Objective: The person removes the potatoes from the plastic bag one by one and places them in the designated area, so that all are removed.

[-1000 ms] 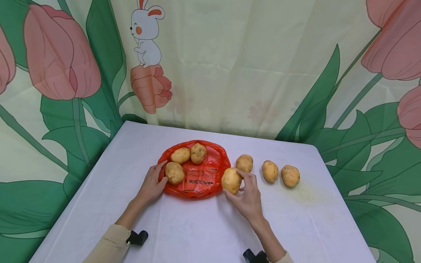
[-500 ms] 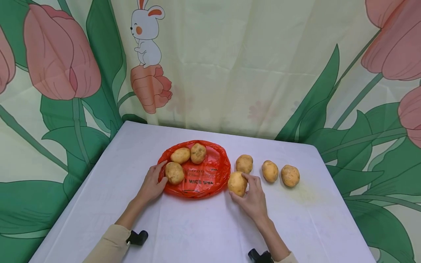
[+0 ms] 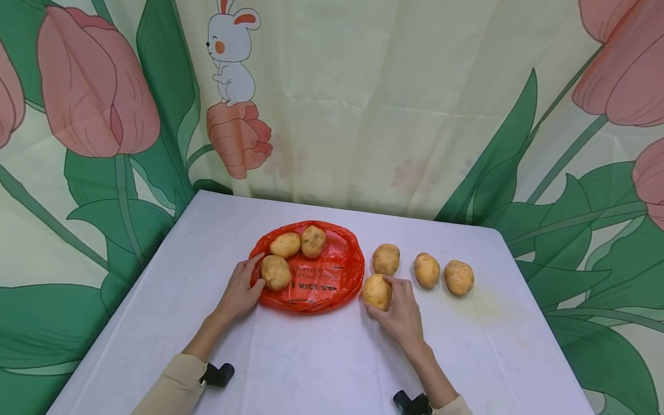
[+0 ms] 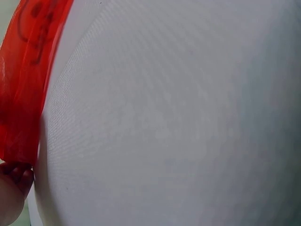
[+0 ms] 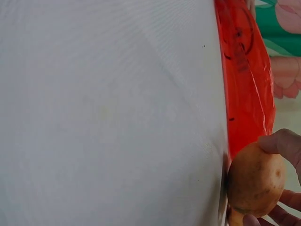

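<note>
A red plastic bag, its rim spread into a wide round opening, lies on the table with three potatoes in its left and back part. My left hand holds the bag's left rim between thumb and fingers; in the left wrist view, curled fingertips meet the red plastic. Just right of the bag, my right hand grips a potato between thumb and fingers. That potato is at table level in the right wrist view, close to the bag's side.
Three more potatoes lie to the right: one just behind the gripped one, another farther right, and a third beyond it. A white cloth covers the table. A printed curtain hangs behind it.
My right hand has moved the potato right and slightly toward me, from over the bag's right rim to the table beside it. My left hand has stayed in place.
</note>
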`<state>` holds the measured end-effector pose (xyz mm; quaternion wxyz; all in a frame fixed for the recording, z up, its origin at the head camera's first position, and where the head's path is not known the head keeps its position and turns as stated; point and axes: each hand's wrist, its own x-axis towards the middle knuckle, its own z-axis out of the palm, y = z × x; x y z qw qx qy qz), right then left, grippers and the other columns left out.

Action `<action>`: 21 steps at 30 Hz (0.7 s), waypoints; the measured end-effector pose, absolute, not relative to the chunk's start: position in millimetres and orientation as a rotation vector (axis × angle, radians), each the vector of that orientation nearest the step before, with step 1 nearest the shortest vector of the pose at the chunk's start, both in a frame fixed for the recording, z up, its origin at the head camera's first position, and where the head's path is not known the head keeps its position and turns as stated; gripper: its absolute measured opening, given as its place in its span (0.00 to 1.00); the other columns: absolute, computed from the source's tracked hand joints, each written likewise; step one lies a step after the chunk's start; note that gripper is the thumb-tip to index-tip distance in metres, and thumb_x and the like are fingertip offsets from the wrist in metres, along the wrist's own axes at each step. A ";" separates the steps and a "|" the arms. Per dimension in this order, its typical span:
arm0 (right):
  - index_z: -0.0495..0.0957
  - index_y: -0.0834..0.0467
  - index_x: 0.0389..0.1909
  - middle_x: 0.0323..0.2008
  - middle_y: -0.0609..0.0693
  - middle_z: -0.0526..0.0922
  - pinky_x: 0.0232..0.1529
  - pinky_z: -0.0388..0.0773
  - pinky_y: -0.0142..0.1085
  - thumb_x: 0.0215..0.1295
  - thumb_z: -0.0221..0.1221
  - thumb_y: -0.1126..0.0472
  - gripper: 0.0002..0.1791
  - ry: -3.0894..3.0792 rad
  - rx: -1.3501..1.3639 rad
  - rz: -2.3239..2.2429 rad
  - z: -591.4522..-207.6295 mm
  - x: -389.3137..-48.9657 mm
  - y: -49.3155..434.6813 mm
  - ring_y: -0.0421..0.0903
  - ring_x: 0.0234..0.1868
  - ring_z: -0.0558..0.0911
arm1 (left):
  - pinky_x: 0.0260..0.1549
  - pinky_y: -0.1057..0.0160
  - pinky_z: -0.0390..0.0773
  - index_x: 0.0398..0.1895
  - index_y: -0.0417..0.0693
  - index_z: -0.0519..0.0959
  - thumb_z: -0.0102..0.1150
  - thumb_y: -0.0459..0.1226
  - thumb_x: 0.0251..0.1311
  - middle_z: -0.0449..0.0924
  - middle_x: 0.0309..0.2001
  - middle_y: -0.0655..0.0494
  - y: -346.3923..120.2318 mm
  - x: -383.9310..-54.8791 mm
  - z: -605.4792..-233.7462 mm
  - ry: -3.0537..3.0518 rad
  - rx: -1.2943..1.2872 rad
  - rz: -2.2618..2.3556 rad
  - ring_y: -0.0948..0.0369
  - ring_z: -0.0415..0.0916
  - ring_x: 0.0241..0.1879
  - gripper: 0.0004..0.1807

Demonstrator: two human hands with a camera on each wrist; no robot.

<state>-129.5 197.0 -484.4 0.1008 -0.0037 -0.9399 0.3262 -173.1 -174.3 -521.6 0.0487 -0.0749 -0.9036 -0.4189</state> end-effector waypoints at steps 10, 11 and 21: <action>0.72 0.62 0.66 0.54 0.60 0.72 0.55 0.76 0.54 0.51 0.77 0.55 0.42 -2.785 -0.023 0.959 -487.9 -129.0 197.6 0.59 0.53 0.78 | 0.66 0.33 0.63 0.78 0.42 0.60 0.51 0.31 0.65 0.63 0.66 0.28 -173.8 -173.5 -521.6 -2.760 -0.218 -1.271 0.37 0.62 0.67 0.35; 0.72 0.62 0.66 0.55 0.60 0.72 0.55 0.76 0.54 0.51 0.77 0.55 0.42 -2.788 -0.025 0.956 -488.1 -128.7 197.4 0.59 0.53 0.78 | 0.66 0.33 0.63 0.78 0.42 0.60 0.51 0.32 0.65 0.62 0.66 0.29 -173.7 -173.2 -521.4 -2.762 -0.216 -1.273 0.37 0.62 0.66 0.35; 0.73 0.62 0.63 0.55 0.60 0.71 0.55 0.76 0.53 0.50 0.78 0.51 0.41 -2.755 -0.013 0.917 -488.1 -127.3 197.1 0.58 0.56 0.74 | 0.66 0.34 0.63 0.77 0.42 0.61 0.50 0.32 0.65 0.63 0.65 0.29 -173.0 -173.1 -521.5 -2.756 -0.214 -1.264 0.37 0.63 0.66 0.35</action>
